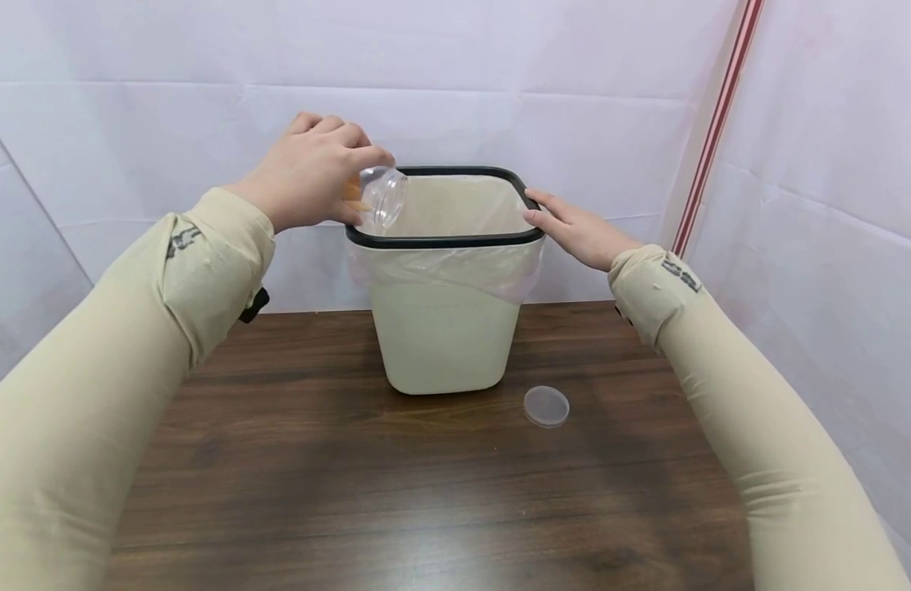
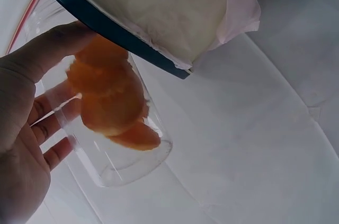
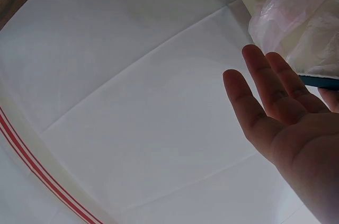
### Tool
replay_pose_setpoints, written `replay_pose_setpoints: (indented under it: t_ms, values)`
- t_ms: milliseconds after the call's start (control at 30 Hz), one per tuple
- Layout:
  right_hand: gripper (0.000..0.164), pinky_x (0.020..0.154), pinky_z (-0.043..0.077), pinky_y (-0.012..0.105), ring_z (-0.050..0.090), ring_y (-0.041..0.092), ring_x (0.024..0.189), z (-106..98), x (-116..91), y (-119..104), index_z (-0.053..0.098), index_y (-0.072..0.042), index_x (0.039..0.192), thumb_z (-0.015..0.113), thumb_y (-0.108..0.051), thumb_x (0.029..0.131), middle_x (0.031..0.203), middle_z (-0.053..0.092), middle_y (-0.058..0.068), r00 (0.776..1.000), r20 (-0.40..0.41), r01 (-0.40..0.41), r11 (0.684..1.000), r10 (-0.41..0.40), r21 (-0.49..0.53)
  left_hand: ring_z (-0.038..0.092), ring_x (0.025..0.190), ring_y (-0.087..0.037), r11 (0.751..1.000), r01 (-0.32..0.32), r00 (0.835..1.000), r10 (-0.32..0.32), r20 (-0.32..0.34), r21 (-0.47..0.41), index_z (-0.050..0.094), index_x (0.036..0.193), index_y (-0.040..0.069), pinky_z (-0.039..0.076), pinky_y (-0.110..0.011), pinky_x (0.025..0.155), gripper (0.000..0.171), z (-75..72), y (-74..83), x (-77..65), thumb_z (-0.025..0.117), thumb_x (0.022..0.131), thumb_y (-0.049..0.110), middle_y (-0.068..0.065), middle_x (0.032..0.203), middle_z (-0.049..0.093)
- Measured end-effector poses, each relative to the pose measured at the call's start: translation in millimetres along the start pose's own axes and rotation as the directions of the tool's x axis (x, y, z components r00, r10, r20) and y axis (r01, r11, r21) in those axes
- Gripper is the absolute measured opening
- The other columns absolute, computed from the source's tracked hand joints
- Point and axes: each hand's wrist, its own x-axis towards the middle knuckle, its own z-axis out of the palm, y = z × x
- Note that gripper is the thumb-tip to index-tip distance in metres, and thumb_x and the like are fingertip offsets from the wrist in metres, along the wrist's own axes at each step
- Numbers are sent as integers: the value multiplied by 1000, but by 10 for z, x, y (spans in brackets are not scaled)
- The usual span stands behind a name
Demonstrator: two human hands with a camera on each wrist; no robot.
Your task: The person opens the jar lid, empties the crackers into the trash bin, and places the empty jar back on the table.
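My left hand (image 1: 315,176) grips a clear plastic jar (image 1: 387,195), tipped with its mouth toward the inside of a pale green trash bin (image 1: 448,336) at the bin's left rim. Pieces of orange peel (image 2: 111,94) lie inside the jar, seen through its wall in the left wrist view. On the right side, my right hand (image 1: 577,230) touches the bin's black rim (image 1: 455,242) with straight fingers (image 3: 270,91). A thin translucent bag (image 1: 455,267) lines the bin and hangs over its outside. The bin's floor is hidden.
A round clear lid (image 1: 547,406) lies flat on the dark wooden table (image 1: 426,501), in front and to the right of the bin. White sheeting (image 1: 455,82) stands behind the bin and at both sides. A red-striped band (image 1: 721,115) runs down the right corner.
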Motion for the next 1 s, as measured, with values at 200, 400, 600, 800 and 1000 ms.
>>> replay_pose_setpoints:
  t_ms: [200, 400, 600, 800, 1000]
  values:
    - [67, 120, 15, 52, 12, 31, 150, 2, 7, -16, 11, -26, 156, 26, -57, 98, 163, 13, 5, 1000, -3, 1, 1000, -1, 4, 44, 122, -41, 994, -38, 999, 36, 28, 100, 55, 129, 12, 29, -55, 106, 63, -18, 41, 24, 81, 73, 22, -19, 123, 55]
    - [67, 120, 14, 51, 11, 30, 150, -6, 6, -15, 10, -26, 156, 26, -57, 98, 163, 12, 5, 1000, -2, -1, 1000, 1, 2, 45, 121, -41, 989, -58, 998, 55, 24, 137, 54, 131, 13, 31, -56, 106, 64, -22, 73, 40, 81, 73, 21, -18, 123, 55]
    - [67, 120, 13, 52, 11, 31, 150, -3, -2, -14, 10, -26, 156, 26, -56, 98, 163, 12, 5, 1000, 0, 3, 1000, -3, -3, 46, 120, -39, 985, -82, 997, 80, 19, 154, 56, 130, 13, 30, -55, 107, 61, -23, 105, 35, 80, 74, 18, -18, 122, 56]
    - [66, 121, 13, 52, 11, 31, 150, 1, 1, -27, 10, -26, 156, 26, -56, 99, 163, 12, 4, 1000, -1, 5, 1000, -5, 7, 47, 117, -38, 962, -140, 990, 141, 13, 236, 58, 125, 12, 31, -53, 108, 57, -16, 147, 46, 80, 72, 9, -19, 120, 56]
    - [66, 120, 14, 52, 12, 32, 150, 17, 9, -46, 11, -27, 156, 26, -57, 98, 163, 12, 4, 1000, -2, -2, 1000, 2, 6, 49, 113, -38, 934, -183, 980, 197, -14, 307, 60, 119, 10, 32, -49, 107, 45, -1, 178, 38, 71, 76, 1, -19, 113, 58]
